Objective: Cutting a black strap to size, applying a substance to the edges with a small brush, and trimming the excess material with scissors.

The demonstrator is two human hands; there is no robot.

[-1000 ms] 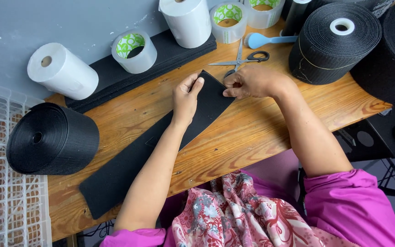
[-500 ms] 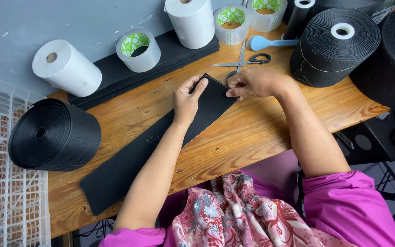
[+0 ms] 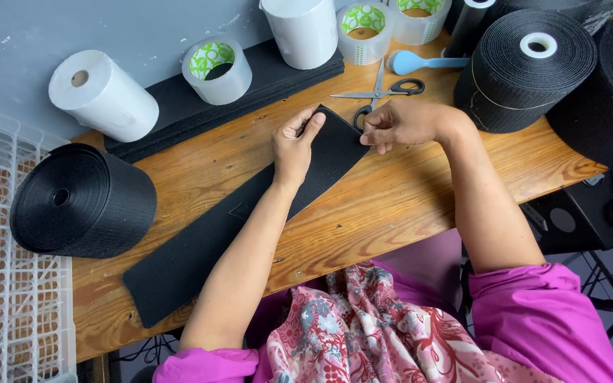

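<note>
The long black strip of rough fabric [image 3: 250, 227] lies slantwise across the wooden table [image 3: 420, 206], its far end just short of the steel scissors with black handles [image 3: 381, 92]. Over the last second little has shifted: both hands have stayed at that far end, and the strip has not slid along the wood. The left hand [image 3: 294, 145] rests flat on the strip, fingers together and pressing it down beside the far corner. The right hand [image 3: 400, 122] is closed in a pinch at the strip's right edge, next to the scissors' handles; whether it grips the edge itself or something small there, I cannot tell. Judging from this steadiness, the work seems to be fine handling at the strip's end. The scissors lie untouched, just beyond the strip's tip.
</note>
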